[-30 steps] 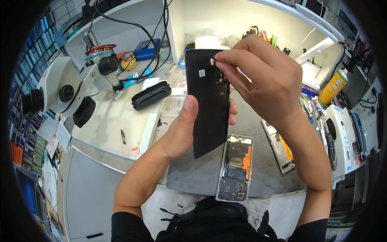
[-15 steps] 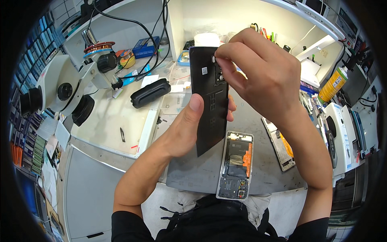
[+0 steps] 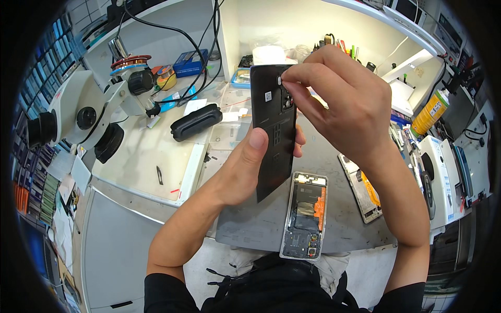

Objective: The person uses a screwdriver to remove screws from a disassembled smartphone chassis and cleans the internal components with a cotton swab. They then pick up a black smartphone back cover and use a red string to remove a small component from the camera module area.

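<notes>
My left hand (image 3: 242,167) is closed round a dark phone back cover (image 3: 270,125), held upright above the mat, thumb on its face and fingertips behind its right edge. The cover's face carries a small white label and camera openings at the upper right. At those openings my right hand (image 3: 347,99) pinches thumb and forefinger together, touching the cover; whatever lies between them is too small to make out. Below the cover lies an opened phone (image 3: 305,216) with its battery, orange flex and camera modules showing. Another phone frame (image 3: 360,188) rests under my right forearm.
A grey mat (image 3: 250,224) covers the bench before me. On the left stand a microscope (image 3: 83,112) and a pale tray (image 3: 141,172), with a black case (image 3: 196,122) near it. A yellow spray can (image 3: 430,112) and a white device (image 3: 438,177) stand at right.
The cover has turned slightly and shifted a little right in view. My right fingers stay at the camera openings, with only a small shift. The phones on the mat stay put.
</notes>
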Tool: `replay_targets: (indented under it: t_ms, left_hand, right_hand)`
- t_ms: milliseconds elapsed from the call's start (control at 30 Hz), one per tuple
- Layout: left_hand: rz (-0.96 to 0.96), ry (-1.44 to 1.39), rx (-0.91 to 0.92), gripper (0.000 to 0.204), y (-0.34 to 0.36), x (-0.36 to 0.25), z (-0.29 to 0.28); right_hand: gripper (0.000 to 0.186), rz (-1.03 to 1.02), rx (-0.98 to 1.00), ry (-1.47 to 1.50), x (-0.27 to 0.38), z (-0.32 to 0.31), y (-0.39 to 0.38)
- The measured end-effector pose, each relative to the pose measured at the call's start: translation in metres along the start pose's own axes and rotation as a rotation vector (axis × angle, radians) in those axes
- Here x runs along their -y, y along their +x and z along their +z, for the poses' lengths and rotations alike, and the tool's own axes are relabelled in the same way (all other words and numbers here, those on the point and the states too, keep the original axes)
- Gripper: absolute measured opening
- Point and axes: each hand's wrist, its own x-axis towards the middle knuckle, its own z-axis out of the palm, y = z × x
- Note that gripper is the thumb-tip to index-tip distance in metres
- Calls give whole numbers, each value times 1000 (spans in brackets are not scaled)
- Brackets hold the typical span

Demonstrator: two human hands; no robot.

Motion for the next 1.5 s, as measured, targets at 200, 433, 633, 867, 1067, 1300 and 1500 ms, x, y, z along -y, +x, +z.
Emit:
replay_targets:
  t_ms: [200, 433, 633, 867, 1067, 1300, 1500]
  left_hand:
    - [7, 92, -21, 89, -2, 0, 0]
    - [46, 193, 16, 83, -2, 0, -1]
    - [29, 110, -11, 84, -2, 1, 1]
    - [21, 26, -12, 86, 0, 2, 2]
    - [10, 5, -19, 88, 0, -1, 5]
    - [16, -22, 2, 89, 0, -1, 3]
    - [23, -57, -6, 93, 1, -1, 3]
  right_hand:
    - [17, -26, 18, -31, 0, 2, 1]
    - [19, -8, 60, -13, 2, 0, 4]
    - [17, 52, 30, 25, 2, 3, 2]
    - [16, 134, 26, 105, 0, 3, -2]
    - [15, 176, 8, 209, 0, 2, -3]
    - [12, 246, 27, 294, -1, 1, -3]
    - [10, 306, 34, 312, 0, -2, -3]
